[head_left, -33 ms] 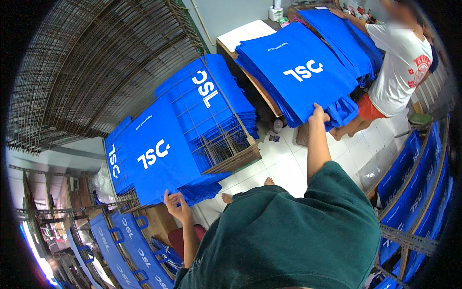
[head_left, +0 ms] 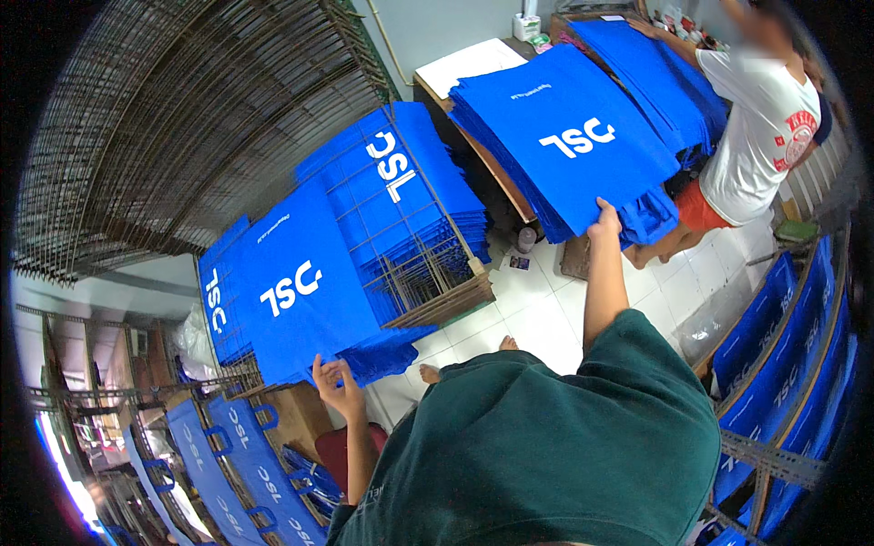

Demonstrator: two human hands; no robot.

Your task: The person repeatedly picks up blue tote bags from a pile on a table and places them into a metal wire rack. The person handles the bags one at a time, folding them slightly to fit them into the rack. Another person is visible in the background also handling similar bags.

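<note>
My right hand point(head_left: 604, 221) pinches the near corner of the top blue fabric bag point(head_left: 574, 105), which lies on a thick pile of bags on a table. Blue loop handles point(head_left: 651, 218) bunch up just right of that hand. At the left, my left hand point(head_left: 339, 387) has its fingers apart, close to the near edge of another blue bag panel point(head_left: 305, 282) with white lettering. I cannot tell whether its fingertips touch that edge. This panel lies on a wire rack, beside a second pile of blue bags point(head_left: 382, 155).
Wire mesh racks point(head_left: 182, 118) rise at the upper left. A person in a white shirt point(head_left: 760, 127) stands far right, a hand on another blue pile point(head_left: 628, 73). Bags hang on racks at lower left point(head_left: 205, 455) and right point(head_left: 792, 364). White tiled floor point(head_left: 537, 318) lies between.
The view shifts very slightly. My left hand's fingers look a little more curled; my right hand stays at the corner of the bag.
</note>
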